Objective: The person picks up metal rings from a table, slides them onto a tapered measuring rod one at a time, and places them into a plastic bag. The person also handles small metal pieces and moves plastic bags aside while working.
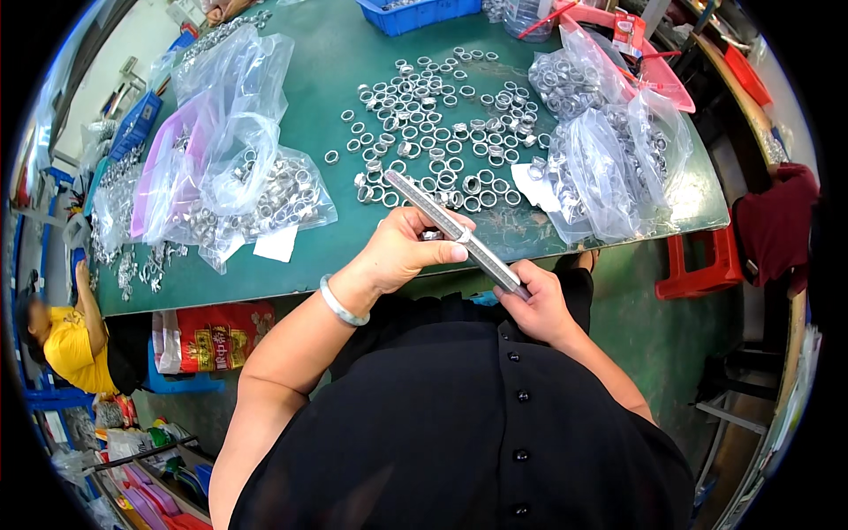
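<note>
Metal rod [417,199]: lay aslant in front of the black shirt [442,406], far end toward ten or eleven o'clock, near end toward four or five. Was gripped at the near end in the right hand [542,305], with fingers folded around it. Had a ring [465,236] around it near mid-length, pinched by thumb and fingers of the left hand [402,247], just above a pale bracelet [338,307]. Saw loose rings [459,132] spread across the green table [322,88] at twelve o'clock, clear bags [243,141] of rings at ten and two, a red stool [724,256] at three.
</note>
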`<act>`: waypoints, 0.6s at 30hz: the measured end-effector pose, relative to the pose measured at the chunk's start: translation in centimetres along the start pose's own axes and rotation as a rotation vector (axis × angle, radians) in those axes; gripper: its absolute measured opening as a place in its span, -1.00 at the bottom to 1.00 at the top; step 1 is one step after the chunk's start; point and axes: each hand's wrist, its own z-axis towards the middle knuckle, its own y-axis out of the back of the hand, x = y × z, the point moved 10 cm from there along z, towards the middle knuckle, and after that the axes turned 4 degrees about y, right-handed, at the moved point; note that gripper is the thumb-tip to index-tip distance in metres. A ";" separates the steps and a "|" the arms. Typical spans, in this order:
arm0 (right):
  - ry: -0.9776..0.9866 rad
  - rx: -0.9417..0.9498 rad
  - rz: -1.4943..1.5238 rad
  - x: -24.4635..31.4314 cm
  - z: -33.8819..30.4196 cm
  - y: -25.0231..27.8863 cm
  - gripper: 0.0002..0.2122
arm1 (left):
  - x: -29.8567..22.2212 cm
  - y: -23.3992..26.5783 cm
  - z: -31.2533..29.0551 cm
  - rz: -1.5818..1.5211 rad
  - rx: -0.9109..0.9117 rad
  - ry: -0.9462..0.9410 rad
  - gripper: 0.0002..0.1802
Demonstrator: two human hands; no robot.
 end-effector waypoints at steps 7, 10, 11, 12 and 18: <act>-0.028 0.023 0.094 -0.5 -0.2 -0.3 -0.91 | -0.7 -0.9 -0.2 0.038 -0.012 -0.007 -0.73; -0.012 0.031 0.127 -0.7 -0.3 -0.4 -0.92 | -0.6 -1.0 -0.2 0.028 -0.007 -0.002 -0.73; -0.008 0.035 0.134 -0.7 -0.3 -0.4 -0.92 | -0.6 -1.0 -0.2 0.031 -0.012 0.001 -0.73; -0.018 0.038 0.148 -0.9 -0.3 -0.5 -0.92 | -0.5 -1.0 -0.3 0.034 -0.017 0.005 -0.73; -0.083 0.057 0.208 -1.6 -0.5 -0.8 -0.91 | -0.5 -0.8 -0.1 0.038 -0.033 -0.023 -0.69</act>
